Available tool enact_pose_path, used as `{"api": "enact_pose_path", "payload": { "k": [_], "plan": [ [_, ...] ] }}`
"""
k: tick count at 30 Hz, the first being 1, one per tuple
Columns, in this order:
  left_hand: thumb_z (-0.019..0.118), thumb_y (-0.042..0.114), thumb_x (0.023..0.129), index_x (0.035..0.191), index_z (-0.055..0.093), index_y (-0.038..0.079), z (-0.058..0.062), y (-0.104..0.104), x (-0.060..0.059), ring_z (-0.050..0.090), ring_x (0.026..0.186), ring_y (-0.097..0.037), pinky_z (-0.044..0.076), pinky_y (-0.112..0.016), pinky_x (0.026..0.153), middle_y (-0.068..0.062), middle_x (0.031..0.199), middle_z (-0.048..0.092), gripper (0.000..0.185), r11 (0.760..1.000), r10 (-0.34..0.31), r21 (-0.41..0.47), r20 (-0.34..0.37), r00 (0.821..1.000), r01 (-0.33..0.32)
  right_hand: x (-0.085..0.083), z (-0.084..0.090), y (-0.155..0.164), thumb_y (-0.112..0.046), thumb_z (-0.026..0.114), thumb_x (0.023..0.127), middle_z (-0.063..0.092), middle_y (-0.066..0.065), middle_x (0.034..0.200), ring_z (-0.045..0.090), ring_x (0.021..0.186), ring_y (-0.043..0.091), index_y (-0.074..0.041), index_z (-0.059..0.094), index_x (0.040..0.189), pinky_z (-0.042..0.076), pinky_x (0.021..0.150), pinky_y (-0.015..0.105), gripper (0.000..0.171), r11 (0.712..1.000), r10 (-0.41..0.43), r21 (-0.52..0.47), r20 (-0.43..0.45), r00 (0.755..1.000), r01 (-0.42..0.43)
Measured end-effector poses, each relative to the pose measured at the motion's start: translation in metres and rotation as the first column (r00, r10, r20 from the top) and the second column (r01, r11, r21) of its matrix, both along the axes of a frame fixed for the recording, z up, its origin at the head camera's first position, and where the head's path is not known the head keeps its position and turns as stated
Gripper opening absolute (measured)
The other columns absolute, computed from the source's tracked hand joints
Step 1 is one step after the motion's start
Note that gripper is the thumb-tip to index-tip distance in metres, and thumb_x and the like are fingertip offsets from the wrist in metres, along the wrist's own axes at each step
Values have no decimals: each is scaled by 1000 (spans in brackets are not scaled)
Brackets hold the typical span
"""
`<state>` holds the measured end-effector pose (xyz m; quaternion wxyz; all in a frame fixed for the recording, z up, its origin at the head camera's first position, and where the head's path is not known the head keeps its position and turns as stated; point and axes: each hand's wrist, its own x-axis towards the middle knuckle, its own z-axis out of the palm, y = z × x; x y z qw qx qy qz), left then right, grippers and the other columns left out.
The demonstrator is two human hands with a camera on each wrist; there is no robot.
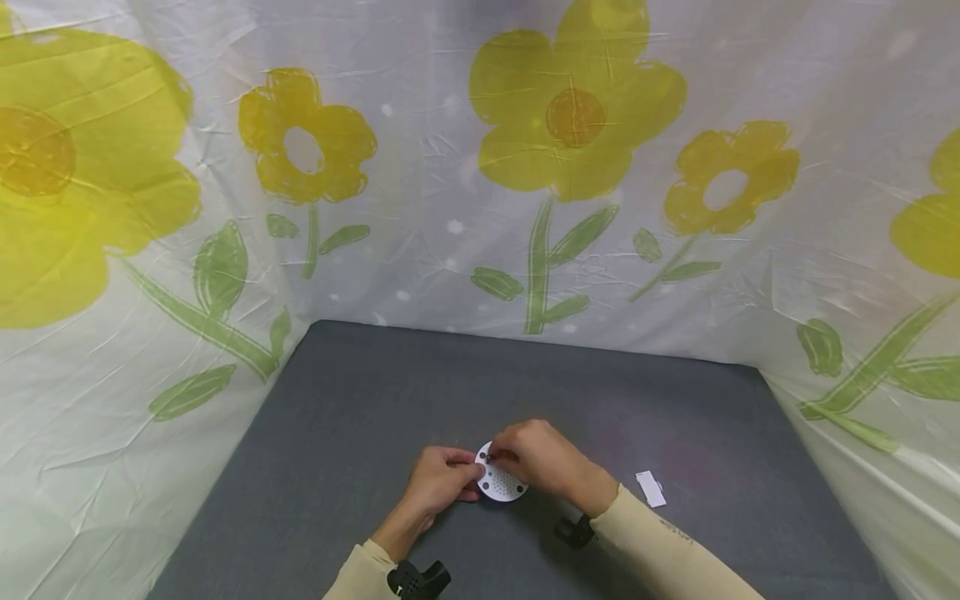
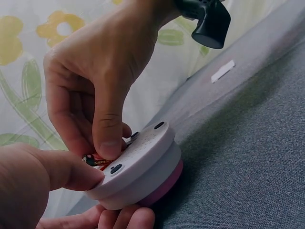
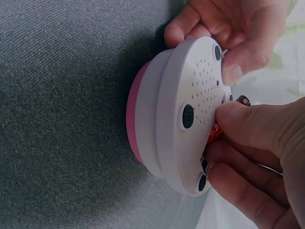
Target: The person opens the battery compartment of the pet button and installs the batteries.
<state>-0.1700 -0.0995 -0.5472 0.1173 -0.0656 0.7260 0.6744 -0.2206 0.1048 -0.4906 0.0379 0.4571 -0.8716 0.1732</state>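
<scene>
A round white device with a pink band (image 3: 167, 109) is tilted over the dark cloth, its face of small holes and black feet turned up. My left hand (image 1: 438, 483) holds its left edge, thumb on the face and fingers underneath. Between the thumb and fingers of my right hand (image 1: 547, 458) is a red battery with a dark end (image 2: 97, 161), pinched at the device's far side. "SUPER" can be read on the battery in the left wrist view. My right fingers hide most of the battery and the spot beneath it.
A small white flat piece (image 1: 650, 489) lies on the grey cloth-covered table (image 1: 360, 400), to the right of my right hand. Flower-printed white curtains (image 1: 420, 250) hang behind the table and along both sides. Black wrist cameras (image 1: 420, 578) are strapped at both sleeves.
</scene>
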Motion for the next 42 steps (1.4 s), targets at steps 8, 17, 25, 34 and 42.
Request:
{"api": "enact_pose_path", "payload": {
  "k": [8,17,25,34,42],
  "plan": [
    [79,7,94,116,74,-11,-1,1,-1,77,76,-16,68,-31,65,-12,94,80,29,1000,5,1,1,1000,-5,0,-3,2,-6,88,91,81,-2,92,74,86,8,-11,87,102,63,73,24,13,1000,-15,20,-17,1000,15],
    [79,7,93,117,74,-12,-2,1,-2,76,76,-16,68,-31,65,-13,95,80,30,1000,10,7,-4,1000,-10,0,-6,5,-3,88,89,77,-2,87,68,78,4,-11,87,103,56,66,18,16,1000,-9,0,-14,1000,9],
    [79,8,93,117,74,-12,-4,1,-2,76,76,-16,69,-31,66,-12,93,80,32,1000,5,8,-7,1000,-5,1,-6,8,-6,85,92,74,-2,84,61,72,3,-9,86,100,51,61,17,8,998,-31,-53,-34,999,29],
    [80,8,94,119,73,-11,-2,1,-1,75,75,-16,69,-32,66,-12,94,79,33,1000,4,9,-6,1000,-4,4,-4,13,-28,82,98,50,-8,63,38,59,2,-12,74,78,30,51,22,27,935,-342,-76,83,936,348],
    [80,7,93,117,74,-11,-2,1,0,75,74,-16,69,-32,66,-12,93,79,31,1000,8,12,-12,1000,-8,10,-4,10,-56,76,99,40,-13,54,38,51,7,-15,61,62,27,46,24,57,864,-487,61,351,800,499]
  ]
}}
